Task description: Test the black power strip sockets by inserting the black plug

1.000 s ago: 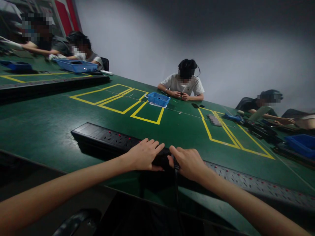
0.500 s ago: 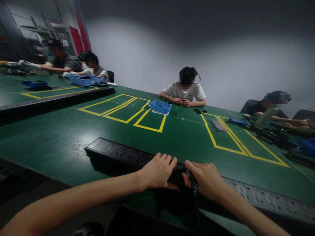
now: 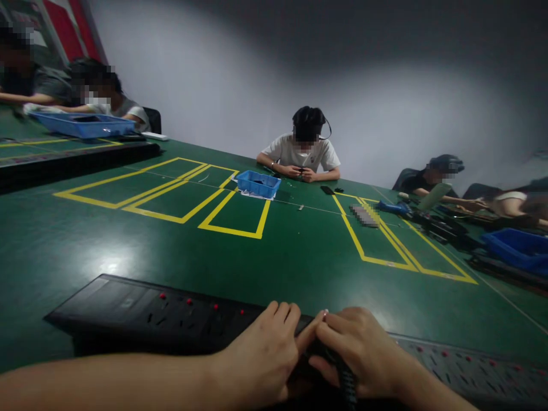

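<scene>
A long black power strip (image 3: 128, 308) with red indicator lights lies along the near side of the green table, its left end toward me. My left hand (image 3: 265, 345) is wrapped over the strip, fingers on its far edge, and one finger stretches across to meet my right fingertips. Closed around a black plug (image 3: 327, 349) at the strip is my right hand (image 3: 363, 348). The plug's ribbed black cord (image 3: 347, 379) hangs down toward me. The plug's pins are hidden, so I cannot tell how deep it sits in a socket.
Another socket strip (image 3: 466, 365) runs to the right. Yellow tape outlines mark the green table (image 3: 299, 257). A blue bin (image 3: 259, 185) stands before a person (image 3: 303, 151) opposite. More people, blue bins and a tool with a blue handle (image 3: 391, 208) are farther off.
My view has shifted, and the strip appears larger and lower. My left hand has come closer to the right, a finger now reaching the right fingertips. Both hands keep their holds.
</scene>
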Demonstrator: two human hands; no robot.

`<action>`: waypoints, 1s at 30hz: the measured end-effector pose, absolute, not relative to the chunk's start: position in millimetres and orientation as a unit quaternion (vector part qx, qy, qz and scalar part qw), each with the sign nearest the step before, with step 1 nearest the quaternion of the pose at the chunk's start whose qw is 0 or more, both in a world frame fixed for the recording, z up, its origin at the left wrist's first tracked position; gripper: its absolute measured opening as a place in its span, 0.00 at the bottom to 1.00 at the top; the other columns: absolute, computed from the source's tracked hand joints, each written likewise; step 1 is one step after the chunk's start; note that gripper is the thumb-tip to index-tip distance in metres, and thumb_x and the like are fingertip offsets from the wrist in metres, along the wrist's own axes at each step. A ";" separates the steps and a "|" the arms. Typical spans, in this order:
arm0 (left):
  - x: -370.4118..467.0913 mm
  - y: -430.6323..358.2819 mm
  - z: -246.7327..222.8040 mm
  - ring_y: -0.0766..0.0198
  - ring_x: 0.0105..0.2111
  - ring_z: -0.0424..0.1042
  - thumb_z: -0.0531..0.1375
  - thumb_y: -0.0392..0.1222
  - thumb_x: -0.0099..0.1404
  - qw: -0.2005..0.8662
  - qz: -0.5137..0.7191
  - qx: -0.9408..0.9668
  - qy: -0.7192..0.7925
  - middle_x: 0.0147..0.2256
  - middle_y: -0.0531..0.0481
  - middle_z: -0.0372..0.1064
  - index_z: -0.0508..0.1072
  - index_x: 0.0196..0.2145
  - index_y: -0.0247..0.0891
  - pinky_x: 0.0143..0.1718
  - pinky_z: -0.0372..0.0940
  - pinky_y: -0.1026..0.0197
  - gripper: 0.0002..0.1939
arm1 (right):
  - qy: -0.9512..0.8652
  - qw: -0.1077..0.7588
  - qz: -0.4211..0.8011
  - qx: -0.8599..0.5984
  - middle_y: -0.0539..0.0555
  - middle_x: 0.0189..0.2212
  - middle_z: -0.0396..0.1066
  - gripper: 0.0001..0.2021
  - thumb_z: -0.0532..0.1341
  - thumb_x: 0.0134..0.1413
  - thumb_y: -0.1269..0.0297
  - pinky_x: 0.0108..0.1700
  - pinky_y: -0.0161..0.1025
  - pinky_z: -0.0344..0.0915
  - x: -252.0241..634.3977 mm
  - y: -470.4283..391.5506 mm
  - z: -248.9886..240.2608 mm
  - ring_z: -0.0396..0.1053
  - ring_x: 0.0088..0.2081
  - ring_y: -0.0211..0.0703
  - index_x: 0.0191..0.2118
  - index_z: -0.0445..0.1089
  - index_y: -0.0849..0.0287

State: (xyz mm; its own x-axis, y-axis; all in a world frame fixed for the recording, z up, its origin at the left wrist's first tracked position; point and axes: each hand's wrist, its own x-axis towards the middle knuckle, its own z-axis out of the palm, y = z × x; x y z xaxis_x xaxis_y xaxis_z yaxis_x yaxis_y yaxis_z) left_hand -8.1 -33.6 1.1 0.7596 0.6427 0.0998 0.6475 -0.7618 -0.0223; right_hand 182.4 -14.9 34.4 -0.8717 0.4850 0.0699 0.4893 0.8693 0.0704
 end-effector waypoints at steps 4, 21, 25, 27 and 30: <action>-7.2 -27.6 -15.5 0.49 0.41 0.65 0.51 0.44 0.61 0.079 -0.039 -0.936 -0.341 0.45 0.31 0.63 0.27 0.61 0.29 0.38 0.59 0.52 0.41 | -0.961 0.072 -0.078 -0.255 0.50 0.24 0.65 0.06 0.50 0.53 0.65 0.23 0.35 0.50 184.1 -13.3 24.4 0.59 0.21 0.36 0.30 0.61 0.58; -10.6 -24.0 -20.2 0.52 0.37 0.68 0.44 0.38 0.65 0.121 -0.076 -0.937 -0.320 0.41 0.35 0.68 0.35 0.62 0.31 0.37 0.60 0.52 0.30 | -0.953 0.131 -0.082 -0.259 0.50 0.20 0.63 0.10 0.48 0.58 0.64 0.20 0.33 0.52 190.1 -10.1 18.5 0.57 0.18 0.32 0.30 0.63 0.59; -11.7 -24.4 -12.7 0.51 0.38 0.67 0.43 0.38 0.65 0.111 -0.052 -0.939 -0.321 0.42 0.33 0.66 0.31 0.61 0.29 0.38 0.60 0.51 0.32 | -0.956 0.117 -0.042 -0.264 0.50 0.21 0.64 0.06 0.50 0.54 0.67 0.21 0.33 0.52 188.5 -12.0 19.3 0.57 0.19 0.33 0.29 0.62 0.59; -12.1 -24.3 -6.7 0.50 0.40 0.66 0.45 0.39 0.64 0.089 -0.027 -0.944 -0.316 0.44 0.33 0.65 0.29 0.61 0.28 0.40 0.59 0.52 0.34 | -0.956 0.110 -0.026 -0.270 0.50 0.22 0.63 0.06 0.50 0.53 0.69 0.21 0.34 0.52 188.1 -12.5 18.1 0.57 0.20 0.34 0.30 0.61 0.59; -12.0 -25.3 0.7 0.49 0.43 0.65 0.48 0.41 0.63 0.058 0.003 -0.948 -0.313 0.45 0.30 0.63 0.25 0.60 0.26 0.41 0.59 0.51 0.39 | -0.957 0.100 -0.011 -0.272 0.50 0.22 0.62 0.05 0.50 0.54 0.69 0.21 0.34 0.50 188.4 -12.1 16.7 0.56 0.20 0.35 0.29 0.60 0.58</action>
